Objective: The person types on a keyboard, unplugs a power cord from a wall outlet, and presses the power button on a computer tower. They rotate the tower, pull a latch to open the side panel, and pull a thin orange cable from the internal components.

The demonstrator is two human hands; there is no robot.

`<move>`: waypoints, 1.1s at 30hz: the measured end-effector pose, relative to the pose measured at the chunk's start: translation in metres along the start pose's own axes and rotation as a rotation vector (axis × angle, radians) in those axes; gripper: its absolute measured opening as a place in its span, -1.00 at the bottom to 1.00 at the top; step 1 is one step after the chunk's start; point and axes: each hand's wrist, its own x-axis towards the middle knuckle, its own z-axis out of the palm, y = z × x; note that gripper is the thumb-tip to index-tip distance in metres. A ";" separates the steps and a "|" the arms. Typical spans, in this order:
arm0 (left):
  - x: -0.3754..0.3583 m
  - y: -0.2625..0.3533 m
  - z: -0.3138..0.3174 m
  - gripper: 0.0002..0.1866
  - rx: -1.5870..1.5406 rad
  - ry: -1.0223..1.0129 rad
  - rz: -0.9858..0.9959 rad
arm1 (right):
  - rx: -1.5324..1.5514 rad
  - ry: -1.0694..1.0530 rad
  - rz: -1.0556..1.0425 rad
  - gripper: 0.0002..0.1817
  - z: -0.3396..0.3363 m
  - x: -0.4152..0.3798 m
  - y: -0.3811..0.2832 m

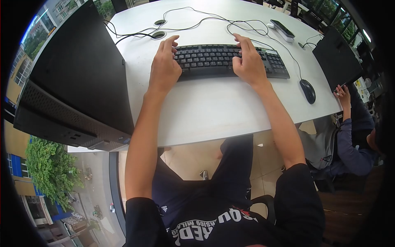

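A black keyboard (205, 61) lies on the white table in front of me. At its left end, my left hand (165, 66) is turned on its side, with its fingers stretched forward and apart from the thumb; the fingertips overlap the edge keys. My right hand (251, 64) sits over the right part of the keys, just left of the number pad. Its fingers reach past the far edge and its thumb is bent over the keys. Both hands are open and hold nothing.
A black computer tower (78, 78) stands close on the left. On the right are a wired mouse (307, 91), a dark phone-like device (282, 28) on a white base, and a black monitor-like panel (338, 57). Cables (205, 18) cross the far table (205, 111). A seated person's hand (342, 96) touches the right edge.
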 end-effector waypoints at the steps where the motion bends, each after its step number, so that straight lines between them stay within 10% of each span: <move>1: 0.000 -0.001 0.000 -0.30 -0.002 -0.005 -0.009 | 0.008 -0.016 0.021 -0.24 0.001 0.000 0.000; 33: -0.002 0.015 -0.002 -0.33 0.197 -0.216 -0.011 | 0.085 -0.116 0.082 -0.16 -0.007 0.002 -0.004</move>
